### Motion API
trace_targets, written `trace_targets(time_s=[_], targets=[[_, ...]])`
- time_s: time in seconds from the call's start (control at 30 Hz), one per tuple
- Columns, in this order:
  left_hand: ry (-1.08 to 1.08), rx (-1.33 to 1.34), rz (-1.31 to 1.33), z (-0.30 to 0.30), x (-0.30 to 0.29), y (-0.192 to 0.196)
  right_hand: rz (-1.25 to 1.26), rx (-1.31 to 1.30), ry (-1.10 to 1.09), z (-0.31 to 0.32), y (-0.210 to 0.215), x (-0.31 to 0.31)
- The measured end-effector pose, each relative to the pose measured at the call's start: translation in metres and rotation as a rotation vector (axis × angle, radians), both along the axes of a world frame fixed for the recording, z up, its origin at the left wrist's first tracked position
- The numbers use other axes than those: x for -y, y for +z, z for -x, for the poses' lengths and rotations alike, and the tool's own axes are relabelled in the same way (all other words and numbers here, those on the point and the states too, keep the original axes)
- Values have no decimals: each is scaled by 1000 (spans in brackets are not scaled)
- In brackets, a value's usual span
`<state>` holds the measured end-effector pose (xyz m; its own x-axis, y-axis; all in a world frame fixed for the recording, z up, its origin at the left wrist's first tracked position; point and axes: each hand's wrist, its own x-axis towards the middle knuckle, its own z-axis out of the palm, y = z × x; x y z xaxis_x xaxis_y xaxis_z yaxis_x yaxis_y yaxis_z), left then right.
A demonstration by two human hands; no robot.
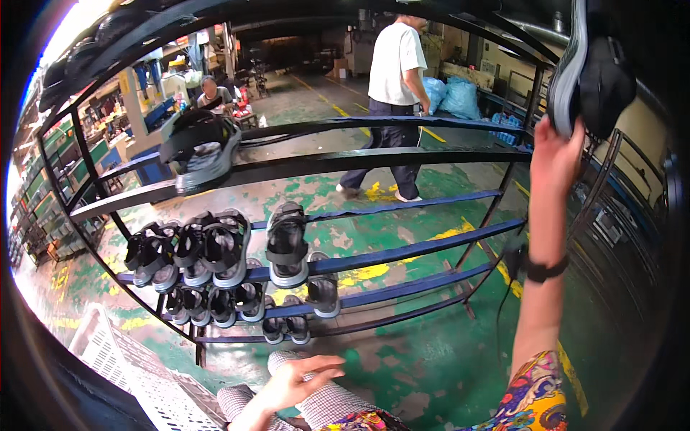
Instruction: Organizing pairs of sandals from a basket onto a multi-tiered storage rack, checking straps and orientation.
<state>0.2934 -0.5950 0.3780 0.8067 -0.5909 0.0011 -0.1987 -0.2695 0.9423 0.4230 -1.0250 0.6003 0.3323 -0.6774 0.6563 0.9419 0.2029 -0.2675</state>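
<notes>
Black grey-soled sandal (pixel 586 68), raised upright

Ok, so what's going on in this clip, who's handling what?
A person stands at a dark metal rack with blue rails. Their raised right hand grips a black sandal with a grey sole up near the rack's top right. The left hand hangs open and empty, low by their checked trousers. Rows of matching black sandals sit on the lower left rails, and one more rests higher up. Another person in a white shirt walks beyond the rack.

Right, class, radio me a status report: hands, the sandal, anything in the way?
Right hand raised, gripping black sandal at rack's top right. Left hand open, empty, low. Rack bars ahead, sandals at left.
</notes>
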Motion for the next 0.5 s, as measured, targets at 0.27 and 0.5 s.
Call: trace_targets(time_s=[0.27,0.5], targets=[[300,-299,148,-7,-43,-3,-101,-206,-147,-73,142,122],[397,-316,246,-11,-60,7,-214,-469,-8,-104,184,158]])
